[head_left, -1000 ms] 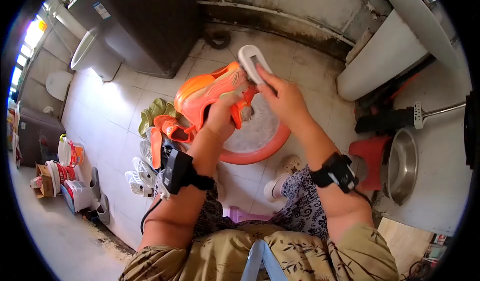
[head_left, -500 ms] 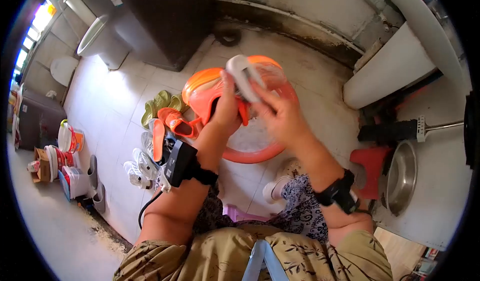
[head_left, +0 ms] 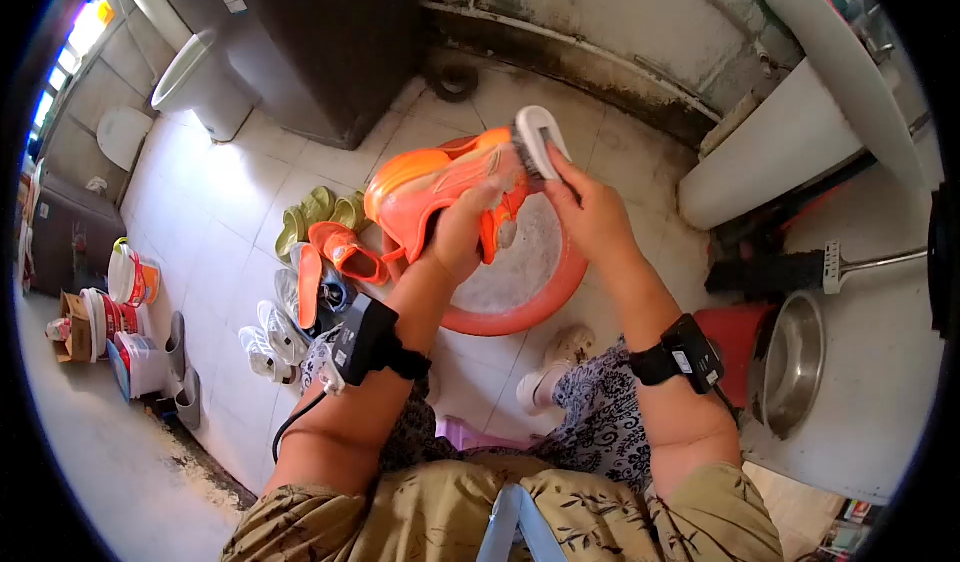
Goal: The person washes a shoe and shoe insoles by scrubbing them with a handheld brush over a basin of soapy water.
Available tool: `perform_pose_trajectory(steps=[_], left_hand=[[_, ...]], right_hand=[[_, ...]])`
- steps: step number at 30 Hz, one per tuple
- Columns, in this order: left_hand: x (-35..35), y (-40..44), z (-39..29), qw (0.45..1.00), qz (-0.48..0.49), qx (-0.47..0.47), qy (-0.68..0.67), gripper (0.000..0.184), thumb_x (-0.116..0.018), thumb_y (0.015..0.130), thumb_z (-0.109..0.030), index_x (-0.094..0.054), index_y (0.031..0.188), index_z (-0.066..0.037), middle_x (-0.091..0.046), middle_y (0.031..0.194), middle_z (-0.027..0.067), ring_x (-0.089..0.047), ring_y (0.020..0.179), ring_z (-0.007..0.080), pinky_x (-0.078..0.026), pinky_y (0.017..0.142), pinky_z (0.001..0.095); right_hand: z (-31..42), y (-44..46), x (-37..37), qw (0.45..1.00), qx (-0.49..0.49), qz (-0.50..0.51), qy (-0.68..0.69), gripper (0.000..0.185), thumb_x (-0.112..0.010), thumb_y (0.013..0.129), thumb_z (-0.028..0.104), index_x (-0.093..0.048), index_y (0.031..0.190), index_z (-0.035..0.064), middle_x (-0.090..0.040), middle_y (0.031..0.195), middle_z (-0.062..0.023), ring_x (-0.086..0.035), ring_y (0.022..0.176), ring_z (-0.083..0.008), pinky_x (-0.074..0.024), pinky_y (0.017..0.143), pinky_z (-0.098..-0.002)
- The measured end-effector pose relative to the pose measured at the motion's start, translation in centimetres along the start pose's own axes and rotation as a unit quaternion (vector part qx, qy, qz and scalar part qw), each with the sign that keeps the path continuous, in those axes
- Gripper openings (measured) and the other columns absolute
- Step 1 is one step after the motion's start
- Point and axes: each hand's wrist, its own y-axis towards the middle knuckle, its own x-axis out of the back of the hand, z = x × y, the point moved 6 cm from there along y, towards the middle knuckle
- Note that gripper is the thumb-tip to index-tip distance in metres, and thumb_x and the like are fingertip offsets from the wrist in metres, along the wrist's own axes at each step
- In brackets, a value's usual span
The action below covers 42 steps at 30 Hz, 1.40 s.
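My left hand (head_left: 462, 230) is closed around an orange shoe (head_left: 425, 194), with its fingers inside the opening. The shoe is tilted above a red basin (head_left: 535, 312) of sudsy water (head_left: 505, 272). A scrub brush (head_left: 540, 142) with a white back and dark bristles is gripped in my right hand (head_left: 595, 207). Its bristles rest against the far right end of the shoe. Left of the basin stands the other orange shoe (head_left: 348, 250), and an orange insole (head_left: 309, 284) lies beside it.
Green shoes (head_left: 318, 212) and white sneakers (head_left: 272, 337) stand on the tiles at left. Buckets (head_left: 132, 274) line the left wall. At right are a red stool (head_left: 735, 347), a metal bowl (head_left: 795, 362) and a long-handled broom (head_left: 770, 274).
The brush has moved right and slightly away from me, from over the middle of the shoe to its far right end. My left hand keeps its hold on the shoe.
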Motion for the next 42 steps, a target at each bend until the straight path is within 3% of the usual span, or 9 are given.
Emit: perform_pose_trajectory(steps=[6, 9, 15, 21, 23, 27, 30, 36, 42], left_hand=[[2.2, -0.3, 0.1, 0.895, -0.023, 0.114, 0.431, 0.015, -0.055, 0.078, -0.019, -0.058, 0.077, -0.004, -0.057, 0.067, 0.0048, -0.052, 0.058, 0.0147, -0.040, 0.049, 0.0302], [1.1, 0.0, -0.4, 0.869, 0.019, 0.000, 0.494, 0.016, -0.054, 0.077, -0.018, -0.058, 0.083, -0.004, -0.057, 0.070, 0.0070, -0.052, 0.061, 0.0197, -0.043, 0.055, 0.0343], [2.0, 0.4, -0.6, 0.835, -0.008, -0.087, 0.543, 0.018, -0.056, 0.076, -0.017, -0.057, 0.087, -0.003, -0.058, 0.074, 0.0096, -0.054, 0.067, 0.0239, -0.044, 0.061, 0.0369], [1.3, 0.8, 0.8, 0.818, -0.004, -0.103, 0.566, 0.021, -0.057, 0.074, -0.015, -0.056, 0.090, -0.002, -0.058, 0.078, 0.0121, -0.055, 0.072, 0.0277, -0.045, 0.066, 0.0389], [1.0, 1.0, -0.2, 0.817, 0.009, -0.141, 0.559, 0.022, -0.057, 0.073, -0.015, -0.056, 0.091, -0.002, -0.058, 0.080, 0.0128, -0.055, 0.074, 0.0287, -0.045, 0.067, 0.0391], [1.2, 1.3, 0.8, 0.799, 0.018, -0.148, 0.582, 0.024, -0.058, 0.071, -0.013, -0.055, 0.092, -0.002, -0.058, 0.083, 0.0141, -0.056, 0.078, 0.0306, -0.045, 0.070, 0.0395], [-0.4, -0.2, 0.0, 0.686, 0.005, -0.282, 0.671, 0.029, -0.058, 0.070, -0.010, -0.055, 0.098, -0.002, -0.057, 0.095, 0.0157, -0.056, 0.090, 0.0327, -0.045, 0.077, 0.0395], [0.6, 0.9, -0.7, 0.797, 0.013, -0.226, 0.560, 0.032, -0.059, 0.070, -0.009, -0.055, 0.102, -0.004, -0.057, 0.099, 0.0155, -0.055, 0.095, 0.0326, -0.045, 0.081, 0.0383], [0.5, 0.1, 0.4, 0.767, -0.012, -0.296, 0.569, 0.033, -0.059, 0.071, -0.009, -0.055, 0.103, -0.004, -0.058, 0.099, 0.0160, -0.055, 0.095, 0.0332, -0.045, 0.081, 0.0385]], right_hand=[[0.9, -0.2, -0.6, 0.996, 0.026, 0.028, 0.077, 0.039, -0.054, 0.088, 0.027, -0.051, 0.127, 0.0186, -0.063, 0.099, -0.0206, -0.062, 0.090, -0.0325, -0.0477, 0.078, -0.0369], [4.5, -2.5, -2.6, 0.987, 0.084, 0.088, 0.102, 0.040, -0.055, 0.088, 0.028, -0.052, 0.127, 0.0187, -0.062, 0.097, -0.0224, -0.062, 0.088, -0.0331, -0.0480, 0.075, -0.0373], [3.7, -1.7, -2.2, 0.989, -0.007, 0.150, 0.019, 0.040, -0.054, 0.090, 0.017, -0.048, 0.129, 0.0115, -0.063, 0.105, -0.0153, -0.058, 0.095, -0.0136, -0.0440, 0.083, -0.0265], [2.7, -1.6, -1.7, 0.994, -0.053, 0.088, 0.032, 0.041, -0.055, 0.090, 0.021, -0.049, 0.129, 0.0148, -0.064, 0.106, -0.0156, -0.060, 0.092, -0.0132, -0.0450, 0.081, -0.0278], [6.2, -3.6, -2.6, 0.992, 0.045, 0.076, 0.085, 0.041, -0.054, 0.088, 0.028, -0.052, 0.126, 0.0145, -0.064, 0.091, -0.0184, -0.063, 0.080, -0.0330, -0.0483, 0.069, -0.0367], [5.7, -3.4, -3.8, 0.993, 0.050, 0.109, 0.014, 0.040, -0.056, 0.089, 0.021, -0.050, 0.128, 0.0150, -0.064, 0.099, -0.0190, -0.064, 0.084, -0.0234, -0.0470, 0.077, -0.0310], [1.2, 0.0, -1.5, 0.998, 0.047, -0.016, 0.022, 0.039, -0.054, 0.087, 0.030, -0.053, 0.125, 0.0201, -0.062, 0.081, -0.0220, -0.062, 0.073, -0.0365, -0.0482, 0.063, -0.0428], [5.9, -3.6, -3.5, 0.996, 0.068, 0.026, 0.044, 0.040, -0.055, 0.088, 0.029, -0.051, 0.127, 0.0208, -0.062, 0.084, -0.0226, -0.063, 0.079, -0.0320, -0.0477, 0.068, -0.0390], [0.0, 0.5, -2.0, 0.997, -0.052, 0.052, 0.008, 0.039, -0.054, 0.090, 0.022, -0.051, 0.127, 0.0134, -0.064, 0.095, -0.0173, -0.064, 0.083, -0.0236, -0.0469, 0.075, -0.0308]])
